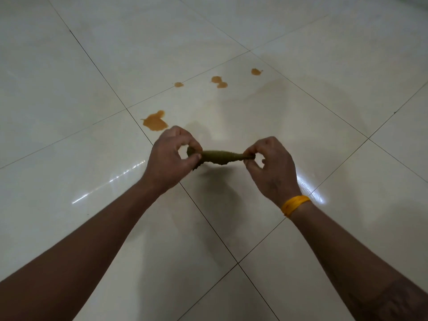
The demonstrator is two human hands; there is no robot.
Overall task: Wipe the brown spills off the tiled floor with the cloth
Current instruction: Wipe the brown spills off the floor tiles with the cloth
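From the head camera, both arms reach forward into the middle of the frame. The left hand (171, 156) pinches one end of the cloth (220, 156) between thumb and curled fingers, and the right hand (271, 163) pinches the other end the same way, so the cloth hangs stretched between them above the floor (69, 100). It is a small olive-green rag, bunched into a thick roll with a nubbly, ribbed surface, narrow at the right end and with a ragged edge drooping below.

By the look of it, the step in hand is readying the cloth, pulling it out or wringing it, before wiping. None of the visible spills has been touched. The largest spill (155, 121) lies just above the left hand, an orange-brown puddle with lobed edges. Further up the frame sit a small round spot (178, 84), a double blob (219, 82) and another spot (256, 71) towards the upper right, well apart from each other.

The next move calls for opening the cloth into a flat pad, lowering it onto the nearest puddle and pressing as it sweeps. The tiles are glossy, pale cream squares with thin dark joints, so the liquid should lift easily but may smear. A yellow band (295, 205) circles the right wrist.
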